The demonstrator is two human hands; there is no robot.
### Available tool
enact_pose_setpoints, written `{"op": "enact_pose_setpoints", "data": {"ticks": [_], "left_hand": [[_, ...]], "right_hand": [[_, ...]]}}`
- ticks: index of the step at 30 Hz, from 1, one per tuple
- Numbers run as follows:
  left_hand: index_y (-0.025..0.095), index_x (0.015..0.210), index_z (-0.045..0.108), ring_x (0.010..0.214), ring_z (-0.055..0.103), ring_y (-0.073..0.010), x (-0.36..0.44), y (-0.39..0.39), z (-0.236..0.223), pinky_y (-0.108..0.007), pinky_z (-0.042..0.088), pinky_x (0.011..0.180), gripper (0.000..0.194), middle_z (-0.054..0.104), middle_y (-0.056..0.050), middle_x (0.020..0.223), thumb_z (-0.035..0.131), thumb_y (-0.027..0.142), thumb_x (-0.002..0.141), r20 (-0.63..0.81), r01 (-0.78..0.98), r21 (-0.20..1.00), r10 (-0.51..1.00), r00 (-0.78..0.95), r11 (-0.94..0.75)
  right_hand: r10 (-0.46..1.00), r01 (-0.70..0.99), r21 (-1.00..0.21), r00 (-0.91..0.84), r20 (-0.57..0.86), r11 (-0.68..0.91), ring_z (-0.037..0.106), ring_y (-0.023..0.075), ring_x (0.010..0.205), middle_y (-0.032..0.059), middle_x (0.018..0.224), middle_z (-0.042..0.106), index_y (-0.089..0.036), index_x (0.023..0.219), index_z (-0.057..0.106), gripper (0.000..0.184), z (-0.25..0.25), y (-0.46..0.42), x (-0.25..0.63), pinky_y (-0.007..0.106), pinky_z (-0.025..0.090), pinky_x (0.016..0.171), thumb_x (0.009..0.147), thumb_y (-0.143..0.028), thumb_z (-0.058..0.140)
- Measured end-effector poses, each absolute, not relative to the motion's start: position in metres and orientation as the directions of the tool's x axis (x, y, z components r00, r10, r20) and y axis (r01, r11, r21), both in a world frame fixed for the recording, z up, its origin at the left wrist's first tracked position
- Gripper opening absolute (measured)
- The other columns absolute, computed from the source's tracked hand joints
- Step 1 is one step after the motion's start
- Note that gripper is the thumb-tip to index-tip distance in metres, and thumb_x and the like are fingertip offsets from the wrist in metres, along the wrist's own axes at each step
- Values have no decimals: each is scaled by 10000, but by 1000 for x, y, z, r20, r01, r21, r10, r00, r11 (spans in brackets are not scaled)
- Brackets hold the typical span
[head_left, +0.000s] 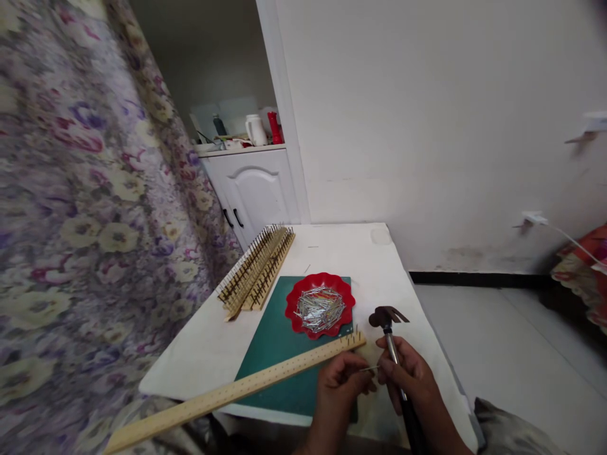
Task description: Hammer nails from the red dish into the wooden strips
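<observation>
My left hand (342, 382) pinches a thin nail (370, 368) just in front of the wooden strip's right end. Around the handle of a claw hammer (392, 341) my right hand (411, 373) is closed, and its fingertips come close to the nail's other end. The hammer's head points up and away from me. A long wooden strip (246, 383) with rows of small marks lies slantwise over the table, with several nails standing in its right end. Behind it a red scalloped dish (294, 316) holds a heap of loose nails (320, 309).
A green mat (265, 354) lies under the dish on the white table (190, 354). At the back left sit wooden strips (260, 268) full of upright nails. The strip's left end overhangs the table's front edge. A flowered curtain (104, 221) hangs at the left.
</observation>
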State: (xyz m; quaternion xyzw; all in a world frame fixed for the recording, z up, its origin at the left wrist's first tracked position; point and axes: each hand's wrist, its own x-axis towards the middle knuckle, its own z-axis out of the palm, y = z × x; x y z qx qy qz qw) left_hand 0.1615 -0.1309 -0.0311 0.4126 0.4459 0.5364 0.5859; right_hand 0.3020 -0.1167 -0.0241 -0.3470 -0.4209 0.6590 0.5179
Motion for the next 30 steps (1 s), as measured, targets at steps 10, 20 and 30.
{"op": "enact_pose_setpoints", "data": {"ticks": [10, 20, 30], "left_hand": [[169, 756, 612, 625, 548, -134, 151, -137, -34, -247, 430, 597, 183, 599, -12, 678, 656, 346, 737, 74, -203, 975, 995, -67, -87], [167, 726, 614, 691, 518, -139, 106, -108, -27, -221, 381, 618, 161, 550, -3, 729, 548, 265, 835, 284, 482, 851, 955, -89, -208], [190, 801, 653, 764, 580, -150, 113, -103, -37, -236, 420, 686, 147, 639, -15, 801, 519, 220, 855, 316, 610, 755, 949, -20, -239]], "right_hand": [[964, -331, -937, -266, -23, -114, 379, 27, 285, -69, 543, 586, -191, 970, 500, 324, -28, -122, 293, 114, 282, 272, 780, -403, 652], [980, -268, -957, -185, -67, -116, 367, 23, 281, -92, 524, 537, -198, 983, 483, 319, -17, -122, 301, 116, 282, 285, 798, -417, 623], [976, -248, -960, -200, -82, -131, 363, 32, 266, -90, 500, 538, -191, 982, 473, 376, -22, -124, 296, 128, 274, 276, 770, -454, 636]]}}
